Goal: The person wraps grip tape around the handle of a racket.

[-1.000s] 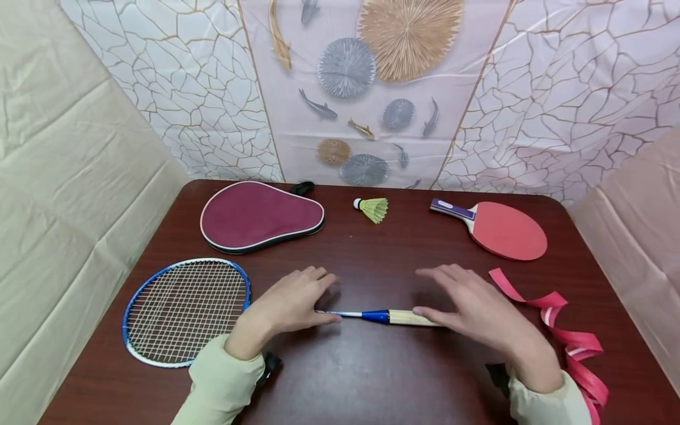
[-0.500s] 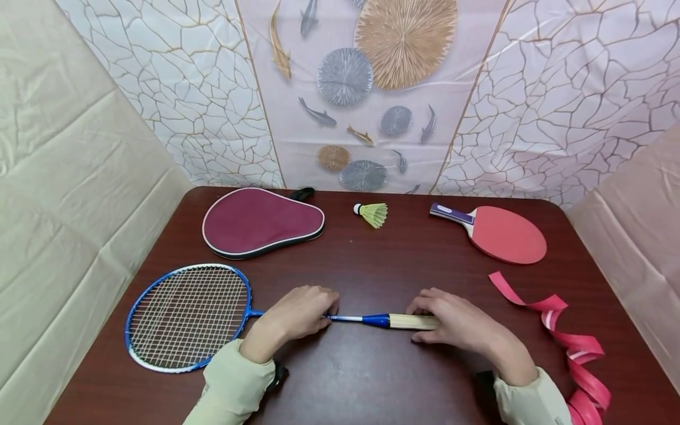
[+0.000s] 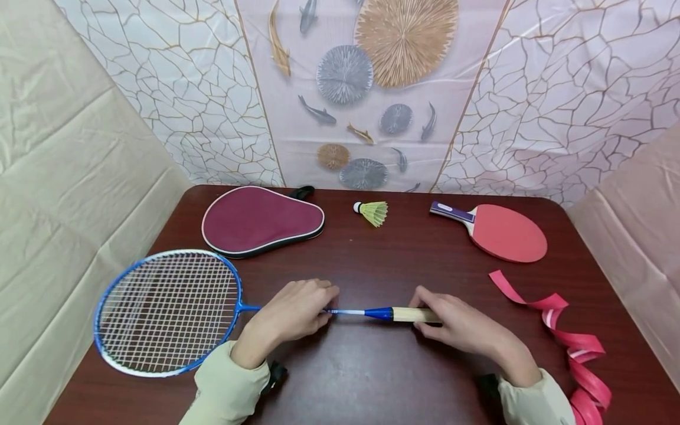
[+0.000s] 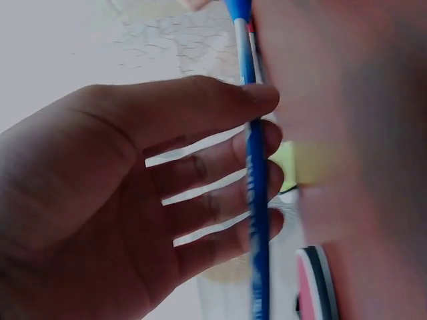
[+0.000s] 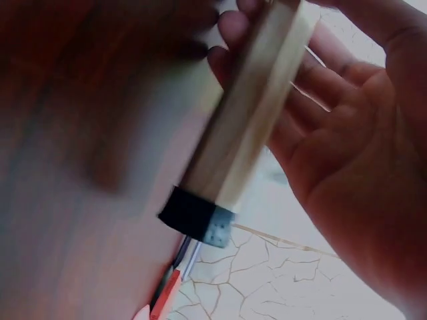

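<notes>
A blue-and-white badminton racket [image 3: 170, 313] lies crosswise, its strung head to the left and its pale wooden handle [image 5: 247, 113] to the right. My left hand [image 3: 294, 313] pinches the thin blue shaft [image 4: 257, 193] between thumb and fingers, as the left wrist view shows. On the wooden handle, my right hand [image 3: 451, 319] grips with thumb in front and fingers behind. The racket looks slightly raised off the table. Part of the shaft is hidden behind the left hand, and the handle's end behind the right hand.
Behind stand a maroon paddle case [image 3: 260, 221], a yellow shuttlecock [image 3: 372, 212] and a red table tennis bat [image 3: 507, 233]. A pink ribbon [image 3: 576, 342] curls along the right side of the dark wooden table [image 3: 372, 378]. Patterned cloth [image 3: 345, 118] hangs behind.
Both hands have closed on the racket, the left on its shaft and the right on its handle. The racket's head has since risen and looks larger; other objects stay put.
</notes>
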Available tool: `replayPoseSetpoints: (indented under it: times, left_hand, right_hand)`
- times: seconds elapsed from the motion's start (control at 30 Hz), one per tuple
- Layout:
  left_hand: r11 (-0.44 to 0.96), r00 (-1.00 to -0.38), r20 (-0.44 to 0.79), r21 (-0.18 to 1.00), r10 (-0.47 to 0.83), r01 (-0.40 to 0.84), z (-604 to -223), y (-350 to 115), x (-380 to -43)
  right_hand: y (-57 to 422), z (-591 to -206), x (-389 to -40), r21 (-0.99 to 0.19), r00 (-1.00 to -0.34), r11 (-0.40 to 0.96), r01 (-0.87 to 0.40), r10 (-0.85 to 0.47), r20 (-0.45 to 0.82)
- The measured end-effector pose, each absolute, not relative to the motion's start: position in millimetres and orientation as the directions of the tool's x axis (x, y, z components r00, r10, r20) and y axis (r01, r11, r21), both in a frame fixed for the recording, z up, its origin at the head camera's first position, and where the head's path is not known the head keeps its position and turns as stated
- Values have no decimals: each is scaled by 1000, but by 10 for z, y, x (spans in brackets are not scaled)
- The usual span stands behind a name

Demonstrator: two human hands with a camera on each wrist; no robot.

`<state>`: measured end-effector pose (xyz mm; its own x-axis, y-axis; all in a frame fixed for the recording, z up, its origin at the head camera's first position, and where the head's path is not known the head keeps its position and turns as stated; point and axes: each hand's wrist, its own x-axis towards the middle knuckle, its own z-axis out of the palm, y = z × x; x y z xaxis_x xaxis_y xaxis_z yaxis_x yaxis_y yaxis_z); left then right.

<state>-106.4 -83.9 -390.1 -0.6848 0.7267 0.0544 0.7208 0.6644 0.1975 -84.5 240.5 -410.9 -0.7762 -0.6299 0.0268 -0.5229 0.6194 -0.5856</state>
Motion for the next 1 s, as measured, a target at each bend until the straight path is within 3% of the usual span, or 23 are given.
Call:
replayPoseSetpoints:
  times: [0.17,0.33,0.43,0.57,0.67,0.77,0.87,1.0]
  left_hand:
    - [702,-699,185,64,690,710,-3706,-820,-989]
    - [742,-694,365,12,621,671,-3602,-765,-944]
    - [762,-637,520,-43,570,647,-3586,-700,-936]
    - [805,-507,743,-72,437,588,-3657,-593,-919]
    - [817,-514,810,78,283,572,-3752,-525,-909]
    - [727,-653,739,357,165,587,-3838,-479,-914]
    - [481,-809,563,670,166,565,-3909,-429,-928]
    - [91,-889,340,919,305,383,-3979,-335,-939]
  right_hand:
    - [2423,-4111,-814,-703,-787,541,-462,-615,44]
    - [2445,-4137,-817,-734,-812,500,-460,-571,120]
    - [2467,-4135,-820,-736,-829,495,-461,-537,158]
    - [2476,-4105,-812,-758,-856,494,-426,-492,160]
    - [2472,-4074,-796,-781,-869,478,-401,-469,159]
    - [2464,-4047,-778,-800,-875,459,-386,-458,159]
    - [2452,-4032,-764,-809,-874,446,-382,-459,160]
    - [2426,-4025,-755,-810,-862,429,-399,-476,172]
